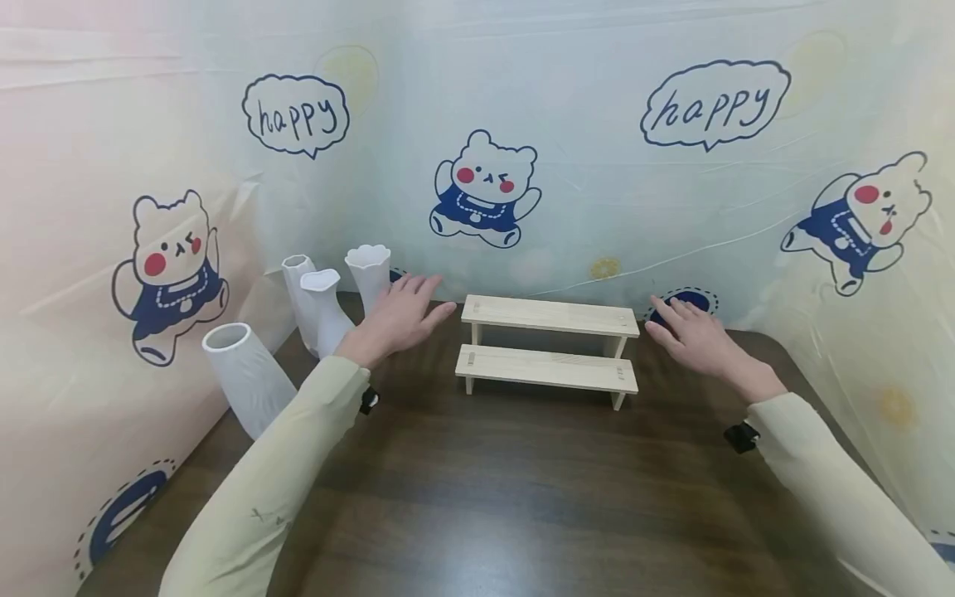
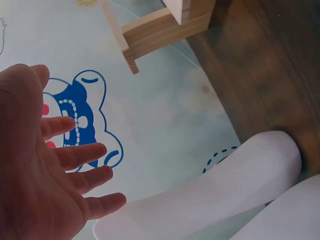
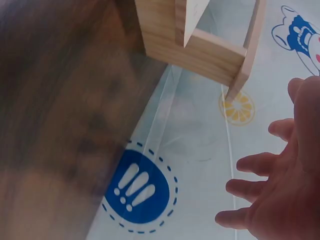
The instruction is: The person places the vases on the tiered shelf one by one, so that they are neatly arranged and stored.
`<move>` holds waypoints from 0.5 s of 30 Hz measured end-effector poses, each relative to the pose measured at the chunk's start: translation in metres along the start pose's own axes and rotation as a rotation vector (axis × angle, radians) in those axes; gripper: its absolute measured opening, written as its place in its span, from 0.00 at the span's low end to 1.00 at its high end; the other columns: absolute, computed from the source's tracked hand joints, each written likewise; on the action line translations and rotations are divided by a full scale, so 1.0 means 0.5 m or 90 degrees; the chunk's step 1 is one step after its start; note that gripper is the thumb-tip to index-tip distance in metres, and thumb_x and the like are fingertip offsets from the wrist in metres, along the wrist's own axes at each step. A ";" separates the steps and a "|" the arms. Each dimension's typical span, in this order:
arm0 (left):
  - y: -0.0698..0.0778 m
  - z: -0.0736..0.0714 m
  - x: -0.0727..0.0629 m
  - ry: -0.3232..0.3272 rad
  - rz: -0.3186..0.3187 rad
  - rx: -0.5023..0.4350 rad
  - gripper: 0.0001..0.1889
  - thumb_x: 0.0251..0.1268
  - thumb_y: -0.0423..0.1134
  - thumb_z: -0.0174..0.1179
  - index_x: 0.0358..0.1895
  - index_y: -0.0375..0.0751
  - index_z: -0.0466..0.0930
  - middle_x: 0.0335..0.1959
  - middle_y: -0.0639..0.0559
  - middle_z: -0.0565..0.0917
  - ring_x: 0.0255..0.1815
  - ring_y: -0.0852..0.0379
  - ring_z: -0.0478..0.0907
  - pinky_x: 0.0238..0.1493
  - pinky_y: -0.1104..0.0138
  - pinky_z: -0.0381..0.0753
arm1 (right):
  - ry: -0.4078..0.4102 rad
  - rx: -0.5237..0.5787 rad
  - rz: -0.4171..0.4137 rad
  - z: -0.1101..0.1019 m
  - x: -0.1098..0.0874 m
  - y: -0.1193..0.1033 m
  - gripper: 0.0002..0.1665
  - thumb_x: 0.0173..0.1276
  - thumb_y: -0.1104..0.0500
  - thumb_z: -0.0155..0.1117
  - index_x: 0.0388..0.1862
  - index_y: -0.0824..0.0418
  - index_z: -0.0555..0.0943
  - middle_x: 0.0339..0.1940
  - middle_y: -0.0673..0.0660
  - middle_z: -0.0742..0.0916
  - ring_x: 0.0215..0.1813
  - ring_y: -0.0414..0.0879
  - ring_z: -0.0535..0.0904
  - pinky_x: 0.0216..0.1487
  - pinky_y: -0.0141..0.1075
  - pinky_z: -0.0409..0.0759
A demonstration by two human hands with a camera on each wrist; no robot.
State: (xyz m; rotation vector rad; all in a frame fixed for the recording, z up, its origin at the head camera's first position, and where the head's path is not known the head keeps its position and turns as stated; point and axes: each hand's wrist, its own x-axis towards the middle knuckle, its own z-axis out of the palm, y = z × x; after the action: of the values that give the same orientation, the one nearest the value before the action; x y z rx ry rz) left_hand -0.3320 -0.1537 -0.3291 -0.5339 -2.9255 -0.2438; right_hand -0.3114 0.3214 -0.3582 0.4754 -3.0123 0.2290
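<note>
Both hands hover over the dark table with fingers spread and hold nothing. My left hand (image 1: 399, 319) is between the white vases and a two-step wooden stand (image 1: 548, 366). Right of that stand, my right hand (image 1: 694, 338) hangs near the back edge. A white vase with a scalloped rim (image 1: 369, 269) is just behind the left hand, which partly covers it. Left of it stand a curvy white vase (image 1: 325, 311) and a narrow-necked white vase (image 1: 298, 290). Closer to me, a wide-mouthed white vase (image 1: 249, 377) is partly hidden by the left sleeve.
A printed curtain (image 1: 582, 166) with cartoon bears encloses the back and sides of the brown wooden table (image 1: 507, 489). The wide-mouthed vase is near the table's left edge. Black straps (image 1: 742, 437) circle both wrists.
</note>
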 end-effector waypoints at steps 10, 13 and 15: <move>-0.005 0.000 -0.017 0.063 -0.011 -0.068 0.36 0.73 0.60 0.47 0.75 0.43 0.57 0.74 0.39 0.65 0.75 0.40 0.60 0.75 0.45 0.58 | 0.023 0.128 -0.031 0.036 -0.003 -0.014 0.42 0.80 0.41 0.38 0.79 0.66 0.48 0.77 0.73 0.58 0.76 0.71 0.54 0.73 0.65 0.54; -0.006 -0.001 -0.026 0.083 -0.015 -0.087 0.34 0.73 0.58 0.48 0.75 0.42 0.58 0.73 0.39 0.66 0.74 0.40 0.62 0.74 0.46 0.62 | 0.017 0.162 -0.025 0.049 0.000 -0.015 0.43 0.80 0.40 0.37 0.79 0.66 0.45 0.79 0.71 0.56 0.77 0.69 0.53 0.74 0.64 0.54; -0.007 -0.002 -0.034 0.094 -0.020 -0.102 0.34 0.73 0.56 0.49 0.74 0.41 0.59 0.72 0.39 0.67 0.73 0.40 0.63 0.73 0.46 0.63 | 0.012 0.180 -0.018 0.056 -0.002 -0.019 0.43 0.79 0.39 0.37 0.80 0.66 0.45 0.79 0.71 0.56 0.78 0.69 0.53 0.74 0.64 0.54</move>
State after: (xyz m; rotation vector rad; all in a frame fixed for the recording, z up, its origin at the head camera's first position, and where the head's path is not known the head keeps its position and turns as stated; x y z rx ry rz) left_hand -0.3174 -0.1626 -0.3316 -0.4691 -2.7873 -0.5026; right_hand -0.3094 0.3082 -0.3846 0.5326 -2.9628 0.6591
